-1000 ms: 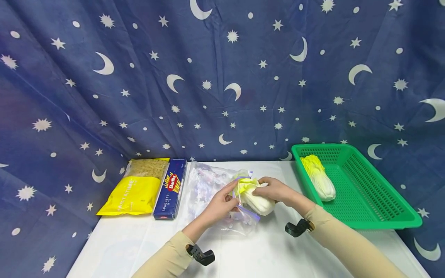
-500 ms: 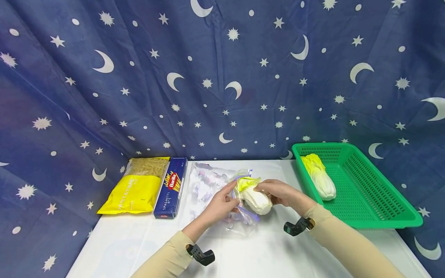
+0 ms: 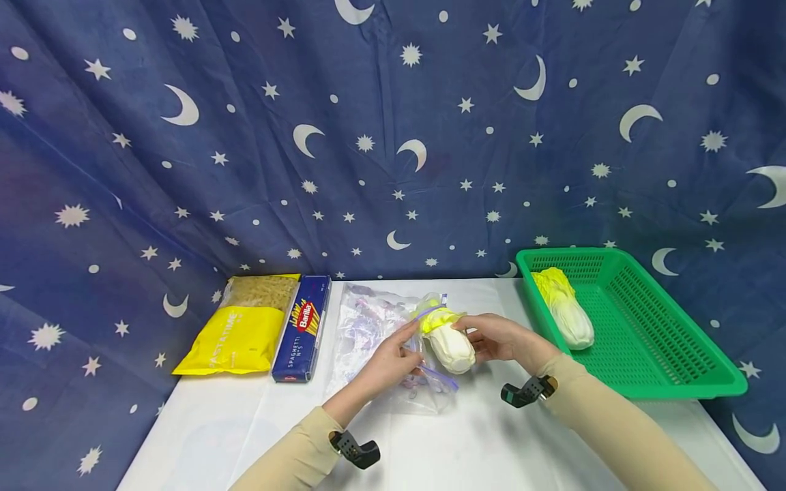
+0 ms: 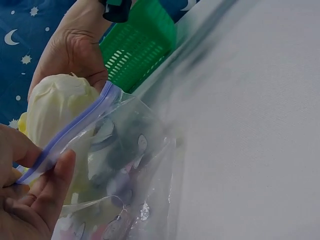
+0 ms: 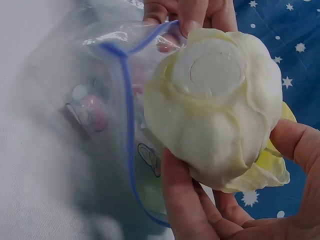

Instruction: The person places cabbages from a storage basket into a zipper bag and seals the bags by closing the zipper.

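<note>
A clear zip bag (image 3: 362,327) with purple closure strips and printed figures lies mid-table. My left hand (image 3: 393,361) pinches its purple rim between thumb and fingers, as the left wrist view also shows. A napa cabbage (image 3: 451,348) with a white base and yellow leaf tips is at the bag's mouth, its leafy end inside and its base outside. My right hand (image 3: 497,337) grips this cabbage from the right side; in the right wrist view the thumb and fingers (image 5: 182,195) curl round it. A second napa cabbage (image 3: 568,314) lies in the green basket (image 3: 651,341).
At the left of the white table (image 3: 245,436) lie a yellow pasta bag (image 3: 236,334) and a blue spaghetti box (image 3: 302,331), side by side. The green basket stands at the right. A blue curtain (image 3: 344,164) with moons and stars hangs behind and at the sides.
The gripped cabbage has turned more upright and shifted slightly left, with its leafy end further into the bag. My right hand has moved round to its right side. The left hand keeps its place.
</note>
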Tool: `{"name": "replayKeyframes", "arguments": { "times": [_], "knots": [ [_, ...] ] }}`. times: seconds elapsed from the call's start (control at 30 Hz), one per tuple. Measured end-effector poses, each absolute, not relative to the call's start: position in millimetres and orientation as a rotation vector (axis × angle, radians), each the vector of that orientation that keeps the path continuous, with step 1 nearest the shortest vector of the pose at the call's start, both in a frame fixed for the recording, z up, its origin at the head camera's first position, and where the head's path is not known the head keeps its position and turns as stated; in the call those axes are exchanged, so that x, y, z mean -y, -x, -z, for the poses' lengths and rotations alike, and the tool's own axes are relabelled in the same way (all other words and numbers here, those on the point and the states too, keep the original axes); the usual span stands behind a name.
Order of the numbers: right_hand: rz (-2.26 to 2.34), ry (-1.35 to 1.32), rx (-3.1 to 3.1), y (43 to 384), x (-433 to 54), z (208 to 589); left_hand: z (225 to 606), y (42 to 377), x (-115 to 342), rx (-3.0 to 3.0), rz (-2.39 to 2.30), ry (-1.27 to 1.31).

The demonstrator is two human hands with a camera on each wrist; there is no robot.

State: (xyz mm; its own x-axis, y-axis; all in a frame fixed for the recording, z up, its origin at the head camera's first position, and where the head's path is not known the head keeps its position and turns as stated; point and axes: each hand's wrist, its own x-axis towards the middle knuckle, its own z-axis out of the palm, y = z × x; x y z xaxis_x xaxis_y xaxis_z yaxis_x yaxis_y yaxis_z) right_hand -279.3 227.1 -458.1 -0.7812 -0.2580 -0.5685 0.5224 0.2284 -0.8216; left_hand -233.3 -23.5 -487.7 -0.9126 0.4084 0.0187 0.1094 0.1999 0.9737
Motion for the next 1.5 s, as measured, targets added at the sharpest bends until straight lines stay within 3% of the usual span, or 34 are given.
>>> {"name": "replayKeyframes", "arguments": {
  "times": [0.33, 1.5],
  "knots": [
    [1.716, -0.302, -1.761, 279, -224, 454, 487, 232, 18, -2.163, -1.789, -0.485],
    [1.446, -0.197, -2.396, 272, -208, 470, 479, 229, 8, -2.09, -1.829, -0.404]
  ]
}}
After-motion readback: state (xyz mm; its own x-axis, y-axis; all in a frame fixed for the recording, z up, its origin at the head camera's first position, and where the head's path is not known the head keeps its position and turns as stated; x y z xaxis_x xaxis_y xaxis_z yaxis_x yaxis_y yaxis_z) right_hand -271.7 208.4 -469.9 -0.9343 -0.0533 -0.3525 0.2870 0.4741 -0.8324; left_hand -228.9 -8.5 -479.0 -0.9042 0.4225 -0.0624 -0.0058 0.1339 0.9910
